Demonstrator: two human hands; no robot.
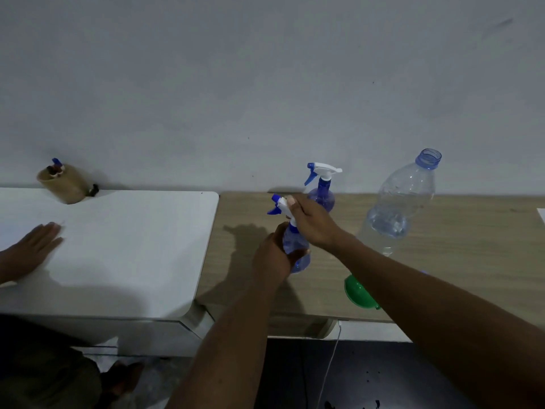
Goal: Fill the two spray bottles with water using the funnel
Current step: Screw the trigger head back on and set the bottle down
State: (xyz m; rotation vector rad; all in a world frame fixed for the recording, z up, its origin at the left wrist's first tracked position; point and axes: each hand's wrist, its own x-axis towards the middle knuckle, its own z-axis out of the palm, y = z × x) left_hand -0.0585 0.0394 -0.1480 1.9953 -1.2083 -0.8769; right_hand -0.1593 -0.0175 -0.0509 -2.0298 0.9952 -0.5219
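Both forearms reach in from the near edge toward the near spray bottle (pixel 295 249), which stands upright on the wooden table (pixel 442 246). Wrapped around its blue body from the left side, the left hand (pixel 272 258) has its fingers curled shut on the plastic. Above it, the right hand (pixel 312 219) covers the white-and-blue trigger head, fingers closed over the top with the nozzle poking out to the left of the fingertips. Just beyond the right hand's knuckles stands the second spray bottle (pixel 322 193), upright with its trigger head on, near the wall. To the right of the right wrist stands a large clear water bottle (pixel 398 208), uncapped and partly filled. Under the right forearm, on the table's near part, lies the green funnel (pixel 358 292), partly hidden. Far left, another person's hand (pixel 35 246) rests flat on the white table (pixel 132 246), fingers loosely together, with a brown cup (pixel 63 183) holding small items beyond it.
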